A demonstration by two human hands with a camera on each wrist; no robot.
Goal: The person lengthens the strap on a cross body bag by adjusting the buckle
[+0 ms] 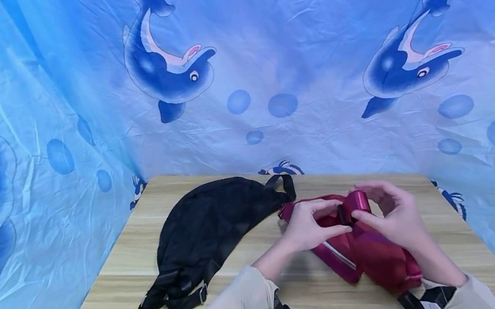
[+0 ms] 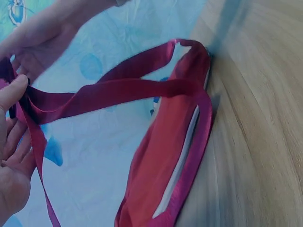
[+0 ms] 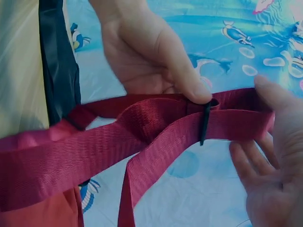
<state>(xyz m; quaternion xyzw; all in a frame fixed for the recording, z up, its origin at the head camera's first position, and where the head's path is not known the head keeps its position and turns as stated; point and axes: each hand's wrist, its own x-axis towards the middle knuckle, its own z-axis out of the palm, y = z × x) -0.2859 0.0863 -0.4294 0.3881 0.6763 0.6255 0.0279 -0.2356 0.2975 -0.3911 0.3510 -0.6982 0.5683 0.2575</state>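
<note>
A dark red waist bag (image 1: 382, 257) with a pale zip line lies on the wooden table under both hands. Its red webbing strap (image 3: 61, 161) is lifted above it and passes through a black slide buckle (image 3: 204, 127). My left hand (image 1: 308, 228) pinches that buckle between thumb and fingers, the thumb at its upper end in the right wrist view. With thumb and fingers, my right hand (image 1: 395, 212) holds the strap loop just right of the buckle. A free length of strap hangs down below the buckle in both wrist views.
To the left on the table (image 1: 106, 306) lies a black waist bag (image 1: 209, 220), its strap with a metal adjuster (image 1: 203, 293) toward the near side. A blue dolphin-print curtain (image 1: 291, 61) stands behind the table and along its sides.
</note>
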